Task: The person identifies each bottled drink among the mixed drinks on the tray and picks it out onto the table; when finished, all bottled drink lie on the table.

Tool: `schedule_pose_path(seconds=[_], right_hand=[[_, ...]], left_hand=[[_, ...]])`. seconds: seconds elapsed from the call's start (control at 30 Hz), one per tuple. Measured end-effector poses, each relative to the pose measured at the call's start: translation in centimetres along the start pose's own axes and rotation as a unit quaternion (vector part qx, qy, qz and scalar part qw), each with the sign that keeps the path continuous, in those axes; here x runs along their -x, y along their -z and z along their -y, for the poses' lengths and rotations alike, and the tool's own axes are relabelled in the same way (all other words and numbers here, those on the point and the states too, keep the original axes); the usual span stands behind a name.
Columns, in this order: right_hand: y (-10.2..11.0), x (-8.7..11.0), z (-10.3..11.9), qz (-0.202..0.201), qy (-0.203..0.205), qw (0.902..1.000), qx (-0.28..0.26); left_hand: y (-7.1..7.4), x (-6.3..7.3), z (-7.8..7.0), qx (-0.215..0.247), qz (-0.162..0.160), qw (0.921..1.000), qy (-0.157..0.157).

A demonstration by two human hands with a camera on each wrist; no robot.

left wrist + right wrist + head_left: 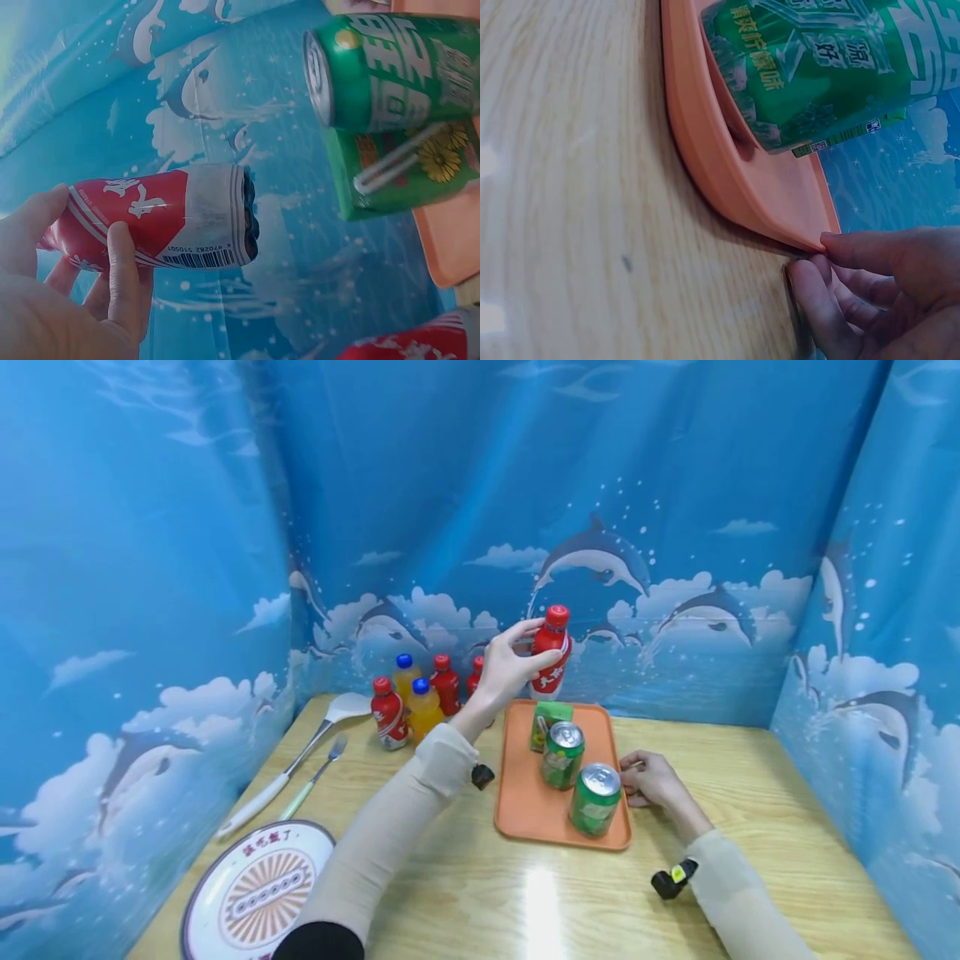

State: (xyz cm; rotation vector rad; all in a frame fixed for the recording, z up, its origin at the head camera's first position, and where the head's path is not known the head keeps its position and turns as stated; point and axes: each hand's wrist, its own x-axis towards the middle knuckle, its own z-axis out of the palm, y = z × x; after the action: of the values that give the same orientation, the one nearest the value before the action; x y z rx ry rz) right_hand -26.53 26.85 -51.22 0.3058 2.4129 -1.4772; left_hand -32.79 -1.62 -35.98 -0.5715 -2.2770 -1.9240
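Observation:
My left hand (510, 670) grips a red-labelled bottle (551, 652) with a red cap, upright in the air over the far end of the orange tray (517, 810). In the left wrist view the thumb and fingers wrap the bottle's (157, 217) red label, and its base is free. My right hand (651, 779) pinches the tray's right rim, thumb on top, as the right wrist view shows at the tray's edge (727, 195). On the tray stand a green drink carton (540, 727) and two green cans, one in the middle (562, 760) and one near the front right corner (596, 806).
Left of the tray stand several bottles, among them a red one (390, 718) and an orange-yellow one with a blue cap (425, 710). A spatula (300, 760), a fork (315, 781) and a white plate (202, 893) lie at the left. Blue dolphin curtains (450, 485) enclose the table.

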Motion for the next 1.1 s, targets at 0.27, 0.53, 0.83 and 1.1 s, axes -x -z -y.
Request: schedule_pose_path(seconds=[0.27,0.53,0.83,1.1], right_hand=[[0.1,0.0,0.0,0.005,0.003,1.0,-0.002],[0.2,-0.2,-0.1,0.008,0.01,0.9999,-0.001],[0.4,-0.3,0.0,0.011,0.007,0.9999,0.0],[0.4,-0.6,0.1,0.007,-0.005,1.0,0.003]], left_hand=[[2.4,0.8,1.7,-0.032,-0.04,0.9987,0.0],[4.2,1.7,3.8,-0.084,-0.08,0.9932,-0.001],[5.7,2.9,6.4,-0.147,-0.093,0.9846,0.018],[6.6,4.0,8.7,-0.177,-0.093,0.9789,0.041]])
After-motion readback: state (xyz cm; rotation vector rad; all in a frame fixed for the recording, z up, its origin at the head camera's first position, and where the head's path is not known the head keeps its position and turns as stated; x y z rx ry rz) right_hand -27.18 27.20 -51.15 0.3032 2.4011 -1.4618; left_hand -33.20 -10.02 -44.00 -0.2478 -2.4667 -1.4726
